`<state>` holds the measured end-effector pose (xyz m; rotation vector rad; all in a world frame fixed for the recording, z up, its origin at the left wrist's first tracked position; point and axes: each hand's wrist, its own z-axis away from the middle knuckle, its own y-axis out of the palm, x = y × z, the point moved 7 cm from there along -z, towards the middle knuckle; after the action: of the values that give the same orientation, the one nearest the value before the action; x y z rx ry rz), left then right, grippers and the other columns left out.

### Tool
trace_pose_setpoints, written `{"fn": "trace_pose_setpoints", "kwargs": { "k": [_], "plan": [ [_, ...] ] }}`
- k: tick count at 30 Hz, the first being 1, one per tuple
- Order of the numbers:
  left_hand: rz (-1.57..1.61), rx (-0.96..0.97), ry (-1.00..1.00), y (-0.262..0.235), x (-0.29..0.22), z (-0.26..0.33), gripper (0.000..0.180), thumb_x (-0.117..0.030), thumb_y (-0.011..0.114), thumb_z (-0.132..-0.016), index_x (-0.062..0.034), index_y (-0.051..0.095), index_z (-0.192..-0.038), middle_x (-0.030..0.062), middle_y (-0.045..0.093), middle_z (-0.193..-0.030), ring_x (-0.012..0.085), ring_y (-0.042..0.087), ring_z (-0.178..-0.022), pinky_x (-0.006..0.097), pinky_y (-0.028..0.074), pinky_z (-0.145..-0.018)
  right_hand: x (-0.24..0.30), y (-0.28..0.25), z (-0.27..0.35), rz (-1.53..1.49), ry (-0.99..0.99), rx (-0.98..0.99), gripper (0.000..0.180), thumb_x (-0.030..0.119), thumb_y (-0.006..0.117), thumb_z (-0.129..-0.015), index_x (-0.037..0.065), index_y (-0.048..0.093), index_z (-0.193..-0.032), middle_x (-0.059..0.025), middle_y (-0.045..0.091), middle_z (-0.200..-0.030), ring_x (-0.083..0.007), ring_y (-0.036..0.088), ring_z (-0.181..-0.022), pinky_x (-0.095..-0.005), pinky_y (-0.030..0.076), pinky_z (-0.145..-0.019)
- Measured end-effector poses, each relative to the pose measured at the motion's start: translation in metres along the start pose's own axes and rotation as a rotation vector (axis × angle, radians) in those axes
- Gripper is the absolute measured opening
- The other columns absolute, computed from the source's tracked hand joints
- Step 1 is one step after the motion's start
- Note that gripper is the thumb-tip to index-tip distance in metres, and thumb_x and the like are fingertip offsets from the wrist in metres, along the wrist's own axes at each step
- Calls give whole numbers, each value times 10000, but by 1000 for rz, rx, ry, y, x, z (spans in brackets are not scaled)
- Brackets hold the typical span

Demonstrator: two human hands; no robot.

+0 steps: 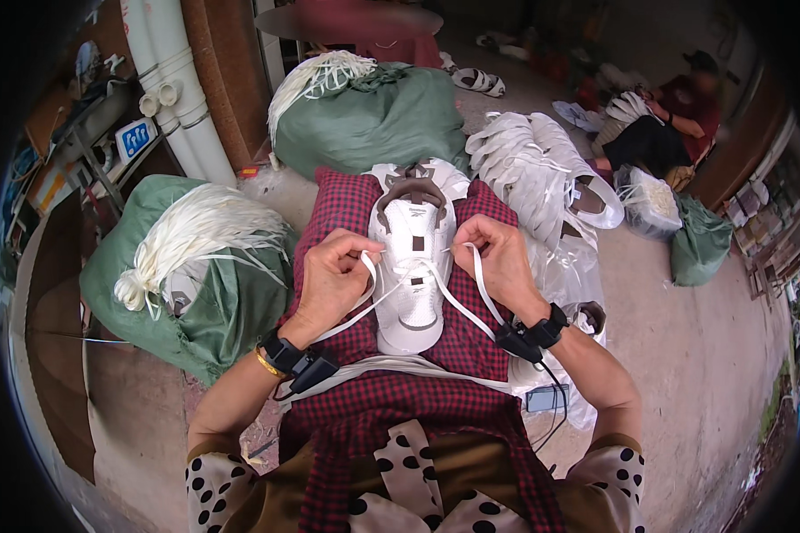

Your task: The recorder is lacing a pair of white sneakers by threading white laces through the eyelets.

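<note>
A white sneaker (420,313) with a dark brown collar lies on my lap, its toe toward me, over a red-and-black checked apron (333,222). White shoelace runs through its front eyelets. My left hand (332,277) is closed in a pinch on one lace end at the shoe's left side. On the opposite side, my right hand (500,263) pinches the other lace end (480,282), at the shoe's upper right edge. Both ends slant outward from the shoe's middle and hang below the hands. More white laces (400,364) lie across my lap.
Bundles of white laces (200,226) rest on a green sack (120,271) at left; another green sack (373,120) stands ahead. Stacked white shoes (516,164) are at right. Farther right a person (689,111) sits holding shoes. White pipes (173,80) rise at back left.
</note>
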<state>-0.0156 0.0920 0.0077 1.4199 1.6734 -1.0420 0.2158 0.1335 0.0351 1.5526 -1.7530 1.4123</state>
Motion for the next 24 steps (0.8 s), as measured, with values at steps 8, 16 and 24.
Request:
{"fn": "trace_pose_setpoints", "kwargs": {
  "k": [8,16,24],
  "plan": [
    [27,-18,-46,-4,3,2,129,34,706,-887,13,680,-1011,11,646,-921,37,625,-775,190,510,-665,33,13,0,256,-205,12,125,-13,666,-734,16,640,-854,-53,611,-686,-130,547,-575,-271,461,-564],
    [55,13,-105,-2,3,3,222,73,646,-882,2,656,-1092,-4,663,-858,8,596,-732,173,477,-625,-18,19,-15,-207,356,162,174,-15,701,-767,13,658,-933,38,610,-754,-28,519,-649,-194,425,-577],
    [2,26,-69,8,9,0,278,105,596,-852,-3,640,-1105,-42,571,-767,-10,521,-657,173,429,-569,-24,18,-18,-148,280,199,211,12,741,-762,13,657,-955,37,603,-753,-20,524,-647,-179,416,-574]
  ]
}}
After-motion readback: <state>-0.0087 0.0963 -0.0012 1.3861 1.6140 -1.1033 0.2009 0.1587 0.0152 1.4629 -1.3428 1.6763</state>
